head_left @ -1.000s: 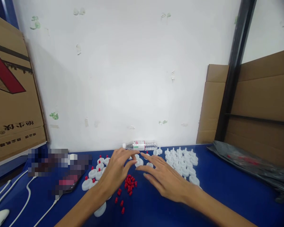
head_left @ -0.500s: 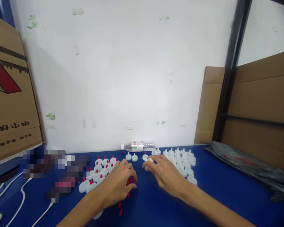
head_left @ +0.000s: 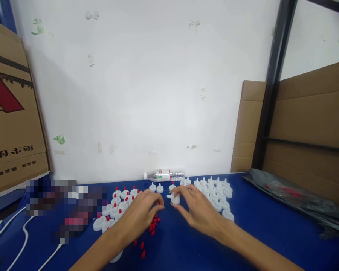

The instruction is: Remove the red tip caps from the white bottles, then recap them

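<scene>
My right hand point(head_left: 199, 210) pinches a white plastic cap point(head_left: 174, 198) just above the blue table, its nozzle pointing left. My left hand point(head_left: 139, 215) is curled beside it, fingertips pinched near the cap's nozzle; what they hold is too small to see. A small heap of red plugs point(head_left: 154, 223) lies under and just right of my left hand. To the left stand white caps with red plugs fitted point(head_left: 117, 205). On the right lies a group of plain white caps point(head_left: 216, 192).
A water bottle point(head_left: 165, 175) lies on its side at the back by the white wall. Cardboard boxes stand left point(head_left: 11, 113) and right point(head_left: 305, 124). A grey plastic bag point(head_left: 293, 199) lies at right. White cables point(head_left: 22, 241) and blurred objects sit left.
My left hand drew back from the far caps to the red plugs and curled into a pinch. My right hand lifted one white cap and brought it toward the left hand.
</scene>
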Tool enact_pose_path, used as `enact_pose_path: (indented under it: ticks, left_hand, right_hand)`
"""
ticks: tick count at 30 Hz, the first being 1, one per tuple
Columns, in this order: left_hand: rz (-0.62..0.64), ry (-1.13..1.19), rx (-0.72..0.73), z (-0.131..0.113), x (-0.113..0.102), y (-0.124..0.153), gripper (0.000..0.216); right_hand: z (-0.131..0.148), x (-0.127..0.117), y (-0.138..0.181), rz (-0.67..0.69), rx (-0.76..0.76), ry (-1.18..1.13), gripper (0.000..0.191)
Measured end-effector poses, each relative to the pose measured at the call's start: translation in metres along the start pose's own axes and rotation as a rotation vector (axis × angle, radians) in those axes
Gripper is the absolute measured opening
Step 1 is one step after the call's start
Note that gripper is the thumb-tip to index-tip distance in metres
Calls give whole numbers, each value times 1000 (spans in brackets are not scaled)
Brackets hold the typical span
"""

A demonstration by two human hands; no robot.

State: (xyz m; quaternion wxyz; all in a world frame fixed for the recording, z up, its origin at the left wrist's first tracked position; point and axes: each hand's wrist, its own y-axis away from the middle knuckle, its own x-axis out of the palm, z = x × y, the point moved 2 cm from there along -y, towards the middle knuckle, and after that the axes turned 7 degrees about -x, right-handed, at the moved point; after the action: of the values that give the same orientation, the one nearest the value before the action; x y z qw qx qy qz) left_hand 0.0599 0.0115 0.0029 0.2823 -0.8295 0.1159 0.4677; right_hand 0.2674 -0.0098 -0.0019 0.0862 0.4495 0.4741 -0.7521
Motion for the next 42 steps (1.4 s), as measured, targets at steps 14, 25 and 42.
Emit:
enact_pose_path:
  ticks: [14, 25, 42]
  left_hand:
    - [-122, 371, -37, -11, -7, -2, 22]
    - [-103, 209, -36, -10, -3, -2, 16]
    - [11, -105, 38, -25, 10, 13, 33]
  right_hand:
    - [4, 4, 0, 139, -166, 30, 13]
    - [2, 5, 0, 206, -178, 31, 15]
    - [11, 11, 5, 245, -320, 159, 29]
